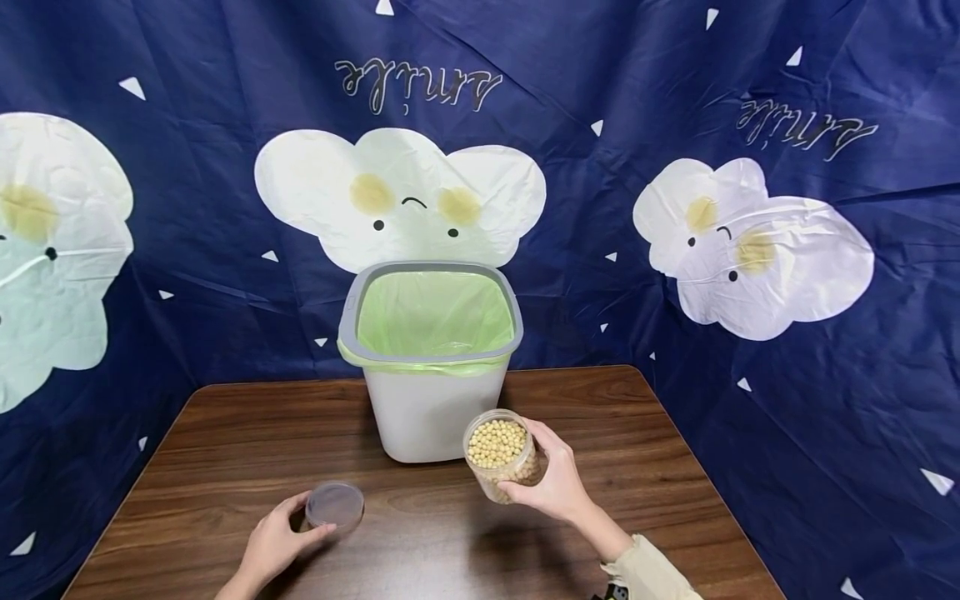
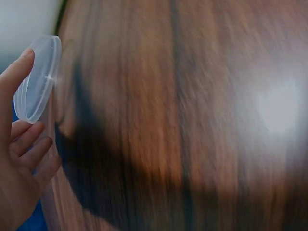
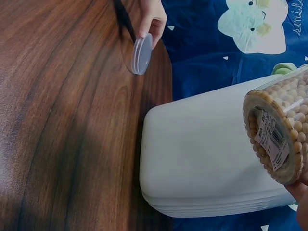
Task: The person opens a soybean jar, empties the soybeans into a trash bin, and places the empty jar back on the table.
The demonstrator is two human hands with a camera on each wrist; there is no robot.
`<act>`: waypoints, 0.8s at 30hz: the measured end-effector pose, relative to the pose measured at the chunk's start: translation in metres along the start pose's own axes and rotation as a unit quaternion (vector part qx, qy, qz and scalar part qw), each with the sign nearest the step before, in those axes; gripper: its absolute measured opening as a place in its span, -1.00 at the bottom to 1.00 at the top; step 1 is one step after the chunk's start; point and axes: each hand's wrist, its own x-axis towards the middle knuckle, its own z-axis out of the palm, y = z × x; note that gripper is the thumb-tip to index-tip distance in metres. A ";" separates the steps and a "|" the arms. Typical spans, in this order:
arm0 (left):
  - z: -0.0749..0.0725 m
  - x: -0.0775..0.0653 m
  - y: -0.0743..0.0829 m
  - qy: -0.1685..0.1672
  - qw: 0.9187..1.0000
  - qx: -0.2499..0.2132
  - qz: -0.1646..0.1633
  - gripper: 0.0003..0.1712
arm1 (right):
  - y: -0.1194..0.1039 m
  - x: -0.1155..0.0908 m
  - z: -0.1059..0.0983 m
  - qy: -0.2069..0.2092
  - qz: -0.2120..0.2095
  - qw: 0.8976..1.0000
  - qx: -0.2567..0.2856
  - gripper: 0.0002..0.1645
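In the head view my right hand (image 1: 558, 475) grips a clear jar (image 1: 501, 454) of pale round beans, its open top tilted toward the camera. The jar is lifted over the table in front of the bin. A label (image 3: 272, 139) shows on its underside in the right wrist view. My left hand (image 1: 276, 537) pinches a round translucent lid (image 1: 335, 505) by its edge, to the left of the jar. From the left wrist, the lid (image 2: 38, 79) is seen nearly edge-on between thumb and fingertips.
A white bin (image 1: 438, 412) with a grey rim (image 1: 435, 364) and a green liner bag (image 1: 431, 312) stands at the back of the brown wooden table (image 1: 420, 533). Dark blue cloth (image 1: 585, 317) with cloud prints hangs behind it and on both sides.
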 end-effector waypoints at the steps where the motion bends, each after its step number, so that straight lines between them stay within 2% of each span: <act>1: 0.001 0.000 0.000 0.004 1.000 0.010 0.011 -0.05 | 0.000 0.000 0.000 0.001 0.001 1.000 0.000 -0.11; 4: 0.000 0.000 -0.001 0.004 0.999 0.038 0.022 -0.04 | 0.001 -0.002 -0.001 0.002 0.003 1.000 -0.001 -0.11; 8: -0.002 0.000 -0.003 -0.006 0.998 0.051 0.027 -0.02 | 0.003 -0.004 -0.002 0.005 0.003 1.000 -0.001 -0.11; 15: -0.007 0.004 -0.008 0.001 0.995 0.078 0.055 -0.01 | 0.002 -0.007 -0.004 0.005 -0.002 1.000 0.009 -0.10; 24: -0.011 0.004 -0.010 -0.030 0.994 0.089 0.058 -0.03 | 0.004 -0.010 -0.005 0.001 0.004 1.000 0.015 -0.11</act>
